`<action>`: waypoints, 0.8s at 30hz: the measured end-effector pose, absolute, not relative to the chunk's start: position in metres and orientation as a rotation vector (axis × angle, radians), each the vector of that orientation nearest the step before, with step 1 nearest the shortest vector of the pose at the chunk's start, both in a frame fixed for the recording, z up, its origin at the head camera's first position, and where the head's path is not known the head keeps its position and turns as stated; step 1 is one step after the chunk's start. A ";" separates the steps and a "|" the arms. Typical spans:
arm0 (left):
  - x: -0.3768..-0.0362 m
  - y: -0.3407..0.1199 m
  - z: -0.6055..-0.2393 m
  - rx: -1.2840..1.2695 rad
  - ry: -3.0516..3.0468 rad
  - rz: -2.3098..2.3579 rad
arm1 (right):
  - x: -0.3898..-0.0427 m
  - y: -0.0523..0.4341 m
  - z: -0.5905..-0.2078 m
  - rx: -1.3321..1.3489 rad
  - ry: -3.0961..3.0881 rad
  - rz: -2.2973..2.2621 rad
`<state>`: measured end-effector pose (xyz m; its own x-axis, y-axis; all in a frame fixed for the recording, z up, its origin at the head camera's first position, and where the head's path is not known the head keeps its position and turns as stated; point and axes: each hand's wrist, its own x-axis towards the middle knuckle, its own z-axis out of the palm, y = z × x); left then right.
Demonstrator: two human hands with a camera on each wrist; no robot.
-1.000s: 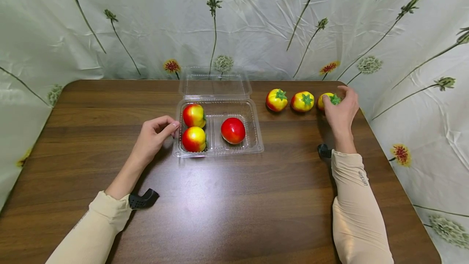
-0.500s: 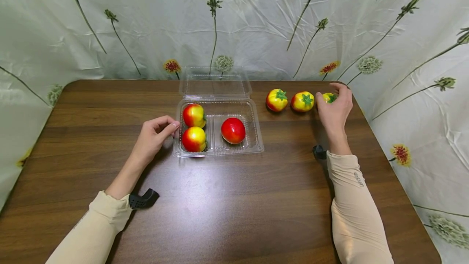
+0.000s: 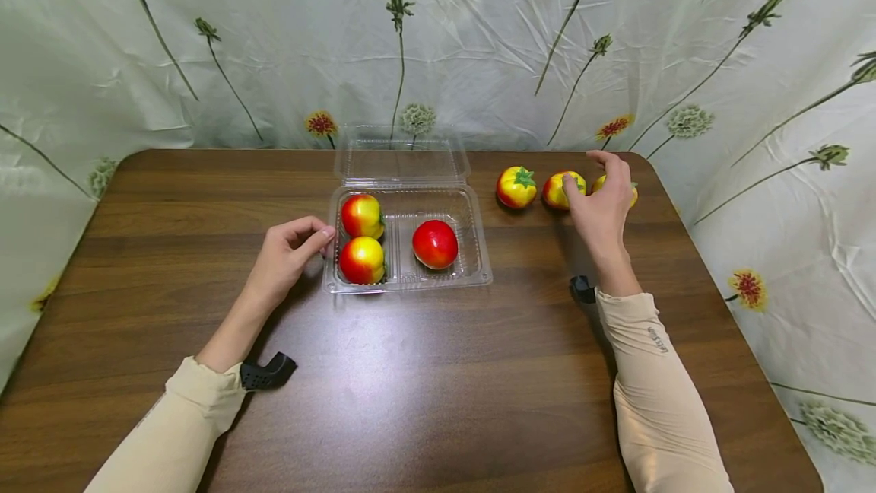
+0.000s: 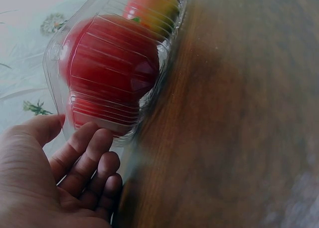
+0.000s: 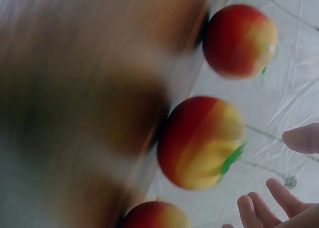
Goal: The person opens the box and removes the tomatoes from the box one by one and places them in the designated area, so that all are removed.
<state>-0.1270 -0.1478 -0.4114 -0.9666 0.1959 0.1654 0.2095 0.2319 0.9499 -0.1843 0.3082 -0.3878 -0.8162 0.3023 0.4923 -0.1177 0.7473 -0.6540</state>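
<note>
A clear plastic clamshell container (image 3: 479,246) lies open mid-table with three red-yellow tomatoes (image 3: 363,259) inside. My left hand (image 3: 322,236) rests beside its left rim, fingers loosely curled and a fingertip touching the plastic; the left wrist view shows the same hand (image 4: 77,130) against the container (image 4: 55,53). Three more tomatoes stand in a row at the back right. My right hand (image 3: 591,181) hovers with spread fingers over the middle tomato (image 3: 556,190) and hides most of the right one (image 3: 633,195). The right wrist view shows the fingers (image 5: 279,198) apart from the middle tomato (image 5: 199,143).
The container's lid (image 3: 402,158) stands open toward the back. The leftmost loose tomato (image 3: 516,186) sits beside the container. A flower-printed sheet (image 3: 205,59) hangs behind and around the brown wooden table (image 3: 424,386).
My right hand has moved left from the rightmost loose tomato to above the middle one. The left hand and the container have stayed still.
</note>
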 end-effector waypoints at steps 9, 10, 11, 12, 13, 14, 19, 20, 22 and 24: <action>-0.128 -0.148 -0.412 -0.393 -2.463 -1.903 | -0.182 0.288 -0.385 -0.014 -2.350 1.011; -0.128 -0.148 -0.412 -0.392 -2.462 -1.903 | -0.182 0.286 -0.385 -0.006 -2.360 1.012; -0.127 -0.148 -0.412 -0.391 -2.462 -1.903 | -0.182 0.285 -0.386 0.002 -2.365 1.019; -0.127 -0.148 -0.412 -0.390 -2.463 -1.901 | -0.182 0.283 -0.386 0.012 -2.366 1.028; -0.127 -0.148 -0.412 -0.388 -2.463 -1.901 | -0.181 0.282 -0.386 0.019 -2.368 1.036; -0.127 -0.148 -0.412 -0.389 -2.463 -1.901 | -0.181 0.281 -0.386 0.025 -2.373 1.034; -0.127 -0.148 -0.411 -0.388 -2.458 -1.905 | -0.180 0.275 -0.384 0.054 -2.403 1.009; -0.127 -0.148 -0.411 -0.389 -2.456 -1.905 | -0.180 0.274 -0.384 0.060 -2.408 1.003; -0.127 -0.148 -0.411 -0.389 -2.457 -1.906 | -0.179 0.272 -0.383 0.077 -2.413 1.002; -0.128 -0.148 -0.412 -0.391 -2.458 -1.906 | -0.177 0.270 -0.383 0.106 -2.420 0.987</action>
